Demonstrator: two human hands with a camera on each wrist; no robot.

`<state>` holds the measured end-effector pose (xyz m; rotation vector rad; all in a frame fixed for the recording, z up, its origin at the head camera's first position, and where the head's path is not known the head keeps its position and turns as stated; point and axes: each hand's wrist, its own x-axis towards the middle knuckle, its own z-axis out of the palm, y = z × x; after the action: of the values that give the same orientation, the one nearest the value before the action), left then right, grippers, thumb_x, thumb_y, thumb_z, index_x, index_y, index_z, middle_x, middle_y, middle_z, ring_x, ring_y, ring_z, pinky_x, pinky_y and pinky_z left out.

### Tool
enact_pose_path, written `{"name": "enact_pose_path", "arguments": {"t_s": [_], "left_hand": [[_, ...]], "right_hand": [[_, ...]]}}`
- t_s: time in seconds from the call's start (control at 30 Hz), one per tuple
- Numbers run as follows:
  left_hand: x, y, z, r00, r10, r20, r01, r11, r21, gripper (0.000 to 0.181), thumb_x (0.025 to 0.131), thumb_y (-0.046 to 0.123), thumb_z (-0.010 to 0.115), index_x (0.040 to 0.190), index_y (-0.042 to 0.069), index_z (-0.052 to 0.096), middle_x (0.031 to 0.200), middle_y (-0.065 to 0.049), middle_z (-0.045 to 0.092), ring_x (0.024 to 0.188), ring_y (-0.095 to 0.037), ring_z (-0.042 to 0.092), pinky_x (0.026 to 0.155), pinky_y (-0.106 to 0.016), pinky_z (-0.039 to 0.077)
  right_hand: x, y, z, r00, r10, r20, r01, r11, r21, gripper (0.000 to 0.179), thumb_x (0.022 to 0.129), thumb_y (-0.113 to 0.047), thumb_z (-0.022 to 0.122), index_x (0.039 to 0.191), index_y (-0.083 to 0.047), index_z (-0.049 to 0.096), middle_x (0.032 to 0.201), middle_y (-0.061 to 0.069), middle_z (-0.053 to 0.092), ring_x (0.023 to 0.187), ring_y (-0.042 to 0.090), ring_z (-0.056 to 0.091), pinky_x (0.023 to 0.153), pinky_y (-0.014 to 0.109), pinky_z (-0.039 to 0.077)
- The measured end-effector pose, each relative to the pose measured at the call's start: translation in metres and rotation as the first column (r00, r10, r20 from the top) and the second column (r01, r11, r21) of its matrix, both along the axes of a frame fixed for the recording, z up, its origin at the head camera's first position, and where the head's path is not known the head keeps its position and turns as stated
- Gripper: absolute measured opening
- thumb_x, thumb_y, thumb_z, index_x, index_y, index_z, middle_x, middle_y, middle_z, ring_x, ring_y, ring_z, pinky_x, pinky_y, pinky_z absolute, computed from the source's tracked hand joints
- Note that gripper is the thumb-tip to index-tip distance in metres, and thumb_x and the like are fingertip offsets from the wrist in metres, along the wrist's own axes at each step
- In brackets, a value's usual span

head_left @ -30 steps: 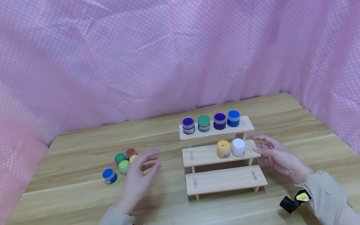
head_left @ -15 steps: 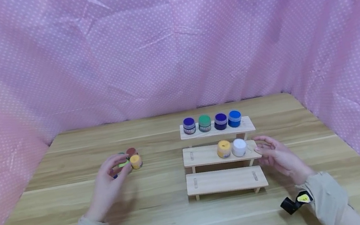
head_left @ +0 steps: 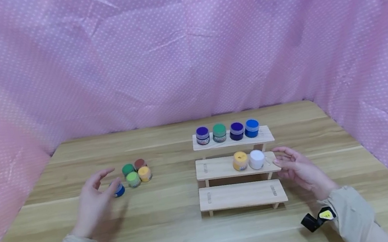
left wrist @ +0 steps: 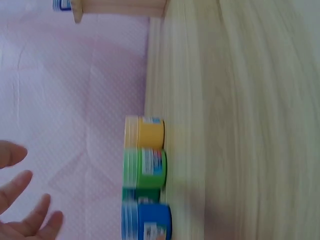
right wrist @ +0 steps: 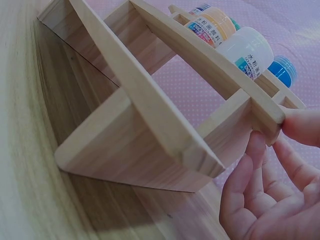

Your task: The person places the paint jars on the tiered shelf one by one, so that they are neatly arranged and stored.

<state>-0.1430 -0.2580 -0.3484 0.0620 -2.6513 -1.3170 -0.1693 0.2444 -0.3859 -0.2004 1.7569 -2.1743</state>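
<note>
My left hand [head_left: 91,204] hovers beside a blue paint jar [head_left: 119,190] on the table, thumb and fingers spread apart and nothing between them. In the left wrist view its fingertips [left wrist: 15,190] stand away from the blue, green and yellow jars. A light wooden three-step rack [head_left: 241,194] stands right of centre. At the right end of its middle shelf, my right hand [head_left: 301,169] pinches the board, thumb on top and fingers below. On that shelf sit a yellow jar [head_left: 240,161] and a white jar [head_left: 256,159]; the white one is nearer the hand.
Right of the blue jar cluster a dark green jar [head_left: 128,169], a light green jar [head_left: 133,179], a red-brown jar [head_left: 140,163] and another yellow jar [head_left: 145,173]. Several purple, green and blue jars line the rack's top shelf [head_left: 232,142]. A pink dotted cloth [head_left: 182,54] hangs behind the table.
My left hand has moved left, from the table's middle past the jar cluster to the blue jar. The right hand keeps its hold on the rack.
</note>
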Motion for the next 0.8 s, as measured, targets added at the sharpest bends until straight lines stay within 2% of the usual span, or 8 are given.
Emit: {"name": "enact_pose_path", "arguments": {"t_s": [0.13, 0.17, 0.23, 0.3, 0.4, 0.47, 0.63, 0.8], "left_hand": [[-0.004, -0.015, -0.012, 0.997, -0.027, 0.079, 0.032, 0.997, -0.066, 0.061, 0.094, 0.041, 0.056, 0.141, 0.005, 0.040, 0.145, -0.025, 0.037, 0.121, -0.041, 0.048, 0.108, -0.059, 0.029], [-0.005, -0.018, -0.014, 0.995, -0.035, 0.094, 0.041, 0.998, -0.055, 0.063, 0.093, 0.042, 0.056, 0.142, 0.006, 0.038, 0.146, -0.025, 0.035, 0.132, -0.043, 0.036, 0.108, -0.059, 0.029], [-0.008, -0.023, -0.022, 0.993, -0.020, 0.119, 0.025, 0.999, -0.048, 0.064, 0.093, 0.045, 0.055, 0.144, 0.011, 0.038, 0.148, -0.023, 0.035, 0.135, -0.042, 0.032, 0.108, -0.057, 0.030], [-0.007, -0.024, -0.021, 0.988, -0.041, 0.152, 0.038, 0.999, 0.022, 0.066, 0.094, 0.043, 0.056, 0.146, 0.008, 0.034, 0.150, -0.024, 0.030, 0.137, -0.045, 0.026, 0.108, -0.061, 0.027], [-0.006, -0.027, -0.021, 0.978, -0.031, 0.207, 0.015, 0.997, 0.080, 0.068, 0.093, 0.043, 0.056, 0.147, 0.009, 0.031, 0.152, -0.023, 0.026, 0.138, -0.044, 0.023, 0.109, -0.061, 0.026], [-0.004, -0.026, -0.017, 0.967, -0.048, 0.249, 0.010, 0.989, 0.151, 0.072, 0.093, 0.043, 0.057, 0.148, 0.007, 0.027, 0.153, -0.022, 0.023, 0.140, -0.043, 0.020, 0.110, -0.062, 0.023], [-0.005, -0.027, -0.023, 0.950, -0.048, 0.309, -0.035, 0.966, 0.258, 0.072, 0.093, 0.040, 0.058, 0.149, 0.009, 0.025, 0.154, -0.017, 0.025, 0.141, -0.034, 0.023, 0.113, -0.055, 0.024], [-0.008, -0.030, -0.029, 0.945, -0.060, 0.322, -0.033, 0.961, 0.274, 0.072, 0.093, 0.041, 0.057, 0.148, 0.007, 0.026, 0.151, -0.017, 0.031, 0.139, -0.031, 0.028, 0.113, -0.051, 0.027]], "right_hand": [[0.001, 0.000, -0.001, 1.000, 0.004, 0.003, -0.004, 1.000, 0.006, 0.026, 0.096, -0.004, 0.050, 0.115, -0.022, 0.050, 0.098, -0.007, 0.063, 0.086, 0.005, 0.062, 0.074, 0.019, 0.054], [0.001, -0.001, 0.000, 1.000, -0.003, 0.008, 0.003, 1.000, 0.009, 0.026, 0.096, -0.004, 0.050, 0.115, -0.021, 0.050, 0.098, -0.007, 0.063, 0.086, 0.005, 0.062, 0.074, 0.019, 0.053], [0.001, -0.001, 0.000, 1.000, -0.017, 0.021, 0.017, 1.000, 0.025, 0.026, 0.095, -0.005, 0.052, 0.116, -0.021, 0.049, 0.098, -0.008, 0.062, 0.086, 0.004, 0.061, 0.074, 0.018, 0.053], [0.000, -0.002, 0.001, 0.999, -0.028, 0.033, 0.027, 0.999, 0.040, 0.026, 0.095, -0.006, 0.052, 0.116, -0.020, 0.048, 0.097, -0.008, 0.062, 0.086, 0.003, 0.060, 0.073, 0.018, 0.053], [-0.001, -0.003, 0.002, 0.999, -0.024, 0.033, 0.022, 0.999, 0.033, 0.026, 0.096, -0.006, 0.052, 0.117, -0.019, 0.048, 0.098, -0.009, 0.063, 0.087, 0.003, 0.061, 0.075, 0.018, 0.053], [-0.002, -0.003, 0.002, 1.000, -0.014, 0.022, 0.014, 1.000, 0.012, 0.026, 0.096, -0.004, 0.051, 0.116, -0.020, 0.049, 0.099, -0.008, 0.064, 0.088, 0.004, 0.062, 0.077, 0.019, 0.054], [0.000, -0.001, 0.000, 1.000, -0.009, 0.015, 0.009, 1.000, -0.003, 0.026, 0.096, -0.003, 0.050, 0.115, -0.020, 0.050, 0.101, -0.008, 0.064, 0.089, 0.005, 0.063, 0.078, 0.020, 0.054], [-0.001, 0.000, 0.000, 1.000, -0.008, 0.017, 0.008, 1.000, 0.006, 0.025, 0.096, -0.003, 0.050, 0.114, -0.021, 0.050, 0.099, -0.007, 0.063, 0.088, 0.004, 0.062, 0.076, 0.020, 0.054]]}}
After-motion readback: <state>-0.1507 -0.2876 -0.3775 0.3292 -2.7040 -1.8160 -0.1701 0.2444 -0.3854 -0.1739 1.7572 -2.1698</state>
